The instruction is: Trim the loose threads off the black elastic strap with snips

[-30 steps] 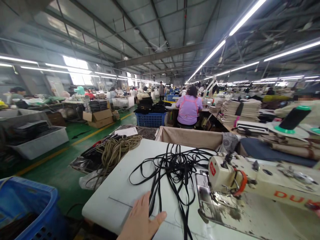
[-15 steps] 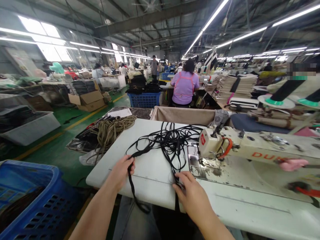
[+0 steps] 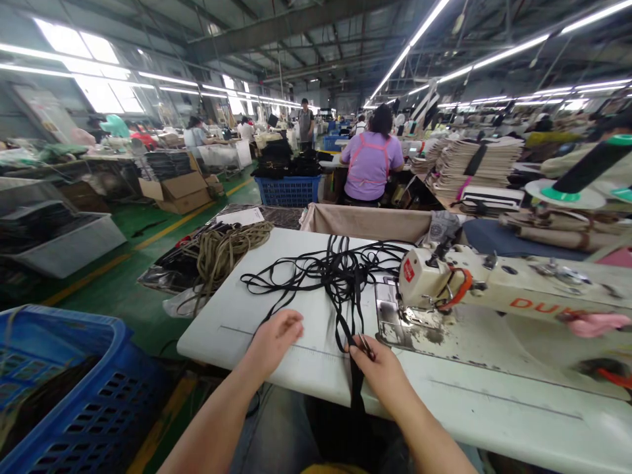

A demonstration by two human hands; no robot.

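Across the white sewing table [image 3: 237,329] lies a tangle of narrow black straps [image 3: 340,270], left of the sewing machine [image 3: 484,283]. My left hand [image 3: 279,339] hovers over the table's front part, fingers loosely bent and nothing visible in them. A black strap runs behind it toward the table edge. My right hand [image 3: 382,372] is closed around small metal thread snips [image 3: 364,345], their tips showing between thumb and fingers. Its fingertips also touch the black straps that hang over the front edge. Part of the snips is hidden in the palm.
Olive cords [image 3: 224,253] are heaped beyond the table's left edge. A blue plastic basket [image 3: 93,388] stands on the floor at left. A fabric-lined bin [image 3: 365,220] adjoins the far edge. Ahead, a person in a purple top [image 3: 371,164] sits facing away.
My left hand has let go of the black strap and moved right. The snips now show in my right hand, which has shifted slightly. The camera view has shifted a little.
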